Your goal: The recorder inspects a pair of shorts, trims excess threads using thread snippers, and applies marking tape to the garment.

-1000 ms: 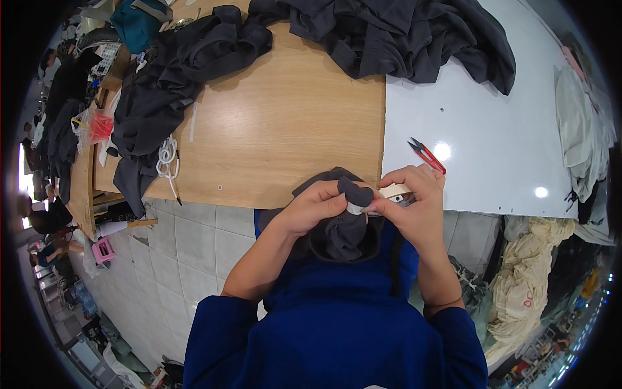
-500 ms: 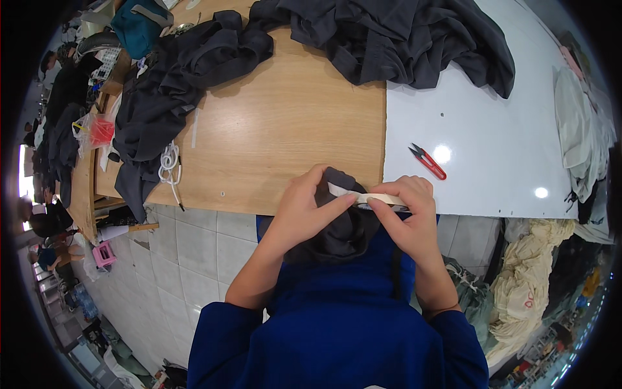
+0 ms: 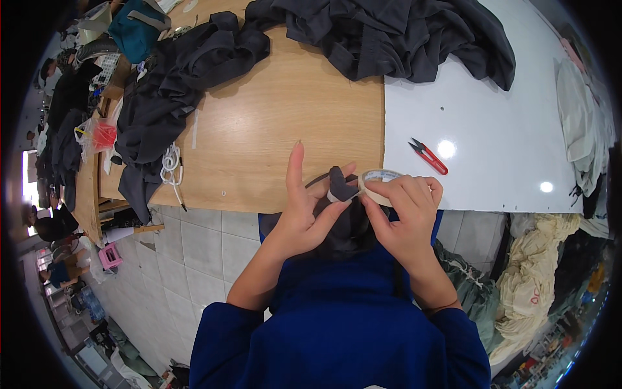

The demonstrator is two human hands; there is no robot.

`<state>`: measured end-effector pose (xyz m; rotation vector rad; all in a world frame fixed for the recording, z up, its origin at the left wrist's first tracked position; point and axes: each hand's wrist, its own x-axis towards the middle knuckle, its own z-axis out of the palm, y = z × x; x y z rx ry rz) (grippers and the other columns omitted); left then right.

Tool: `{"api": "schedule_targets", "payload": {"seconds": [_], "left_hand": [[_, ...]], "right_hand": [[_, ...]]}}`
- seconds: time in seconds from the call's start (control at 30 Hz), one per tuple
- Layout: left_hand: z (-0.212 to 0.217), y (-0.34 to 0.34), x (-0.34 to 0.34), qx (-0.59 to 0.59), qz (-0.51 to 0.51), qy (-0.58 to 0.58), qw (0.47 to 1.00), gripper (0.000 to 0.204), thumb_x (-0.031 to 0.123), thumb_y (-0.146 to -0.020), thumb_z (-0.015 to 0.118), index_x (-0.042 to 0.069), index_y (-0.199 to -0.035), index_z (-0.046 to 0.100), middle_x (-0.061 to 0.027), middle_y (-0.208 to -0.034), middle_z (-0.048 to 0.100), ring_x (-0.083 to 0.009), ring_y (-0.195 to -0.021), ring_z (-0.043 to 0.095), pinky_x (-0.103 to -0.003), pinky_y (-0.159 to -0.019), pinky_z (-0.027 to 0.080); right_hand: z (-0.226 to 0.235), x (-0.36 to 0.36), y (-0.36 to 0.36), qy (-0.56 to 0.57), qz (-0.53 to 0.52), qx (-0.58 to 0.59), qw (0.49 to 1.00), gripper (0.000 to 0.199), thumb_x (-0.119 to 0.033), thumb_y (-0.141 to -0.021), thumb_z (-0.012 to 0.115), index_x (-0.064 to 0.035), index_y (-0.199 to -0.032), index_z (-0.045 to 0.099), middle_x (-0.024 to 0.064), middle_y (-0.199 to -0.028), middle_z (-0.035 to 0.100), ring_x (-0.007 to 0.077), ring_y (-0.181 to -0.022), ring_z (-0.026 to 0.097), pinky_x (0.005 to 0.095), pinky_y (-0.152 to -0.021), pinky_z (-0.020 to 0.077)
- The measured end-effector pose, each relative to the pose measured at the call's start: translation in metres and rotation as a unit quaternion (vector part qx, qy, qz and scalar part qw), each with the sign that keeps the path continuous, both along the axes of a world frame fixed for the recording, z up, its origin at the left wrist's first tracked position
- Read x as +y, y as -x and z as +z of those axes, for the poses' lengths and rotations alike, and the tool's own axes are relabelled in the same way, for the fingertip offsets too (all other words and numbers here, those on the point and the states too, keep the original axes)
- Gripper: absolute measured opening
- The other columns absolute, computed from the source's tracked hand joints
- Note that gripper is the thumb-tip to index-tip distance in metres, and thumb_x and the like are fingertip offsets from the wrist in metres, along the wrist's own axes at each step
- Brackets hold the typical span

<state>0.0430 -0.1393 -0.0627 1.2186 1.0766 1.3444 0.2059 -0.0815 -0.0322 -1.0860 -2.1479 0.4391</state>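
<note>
My left hand (image 3: 303, 219) pinches the folded end of a dark grey cloth (image 3: 341, 184) between thumb and fingers, its index finger stretched upward. A bit of white tape shows on the cloth's edge by my thumb. More of this cloth hangs down over my lap. In my right hand (image 3: 409, 217) is a roll of cream-coloured tape (image 3: 382, 174), standing on edge right beside the cloth. My right thumb and index fingertips meet at the roll's near side, close to the cloth. Whether a strip still joins the roll to the cloth, I cannot tell.
Red-handled thread snips (image 3: 429, 157) lie on the white board (image 3: 479, 181) to the right. Dark grey garments (image 3: 402, 39) are heaped along the table's far side and left end (image 3: 152, 120). A coiled white cord (image 3: 170, 165) lies by the left heap. Cream cloth (image 3: 528, 279) is piled lower right.
The tape roll has turned up on edge and shows its ring. My hands have drawn slightly apart, and my left index finger has lifted off the cloth.
</note>
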Motion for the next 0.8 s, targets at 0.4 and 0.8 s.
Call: {"api": "schedule_targets", "payload": {"seconds": [0.4, 0.8], "left_hand": [[-0.006, -0.001, 0.005, 0.054, -0.018, -0.130, 0.990, 0.105, 0.010, -0.086, 0.057, 0.015, -0.132, -0.037, -0.0258, -0.131, 0.045, -0.0393, -0.135, 0.021, -0.049, -0.108, -0.003], [-0.010, 0.014, 0.008, 0.169, -0.012, -0.128, 0.977, 0.097, 0.010, -0.088, 0.051, 0.010, -0.130, -0.037, -0.0267, -0.135, 0.039, -0.0414, -0.136, 0.016, -0.053, -0.105, -0.011]], "right_hand": [[0.002, -0.012, 0.015, 0.018, 0.013, 0.051, 0.998, 0.017, -0.014, -0.067, 0.073, -0.0149, -0.082, 0.066, -0.0028, -0.073, 0.056, 0.0145, -0.069, 0.051, 0.0337, -0.080, 0.0299], [-0.002, -0.003, 0.014, 0.051, 0.058, 0.071, 0.995, 0.022, -0.007, -0.065, 0.071, -0.0138, -0.086, 0.068, -0.0015, -0.080, 0.057, 0.0144, -0.069, 0.054, 0.0299, -0.072, 0.0374]]}}
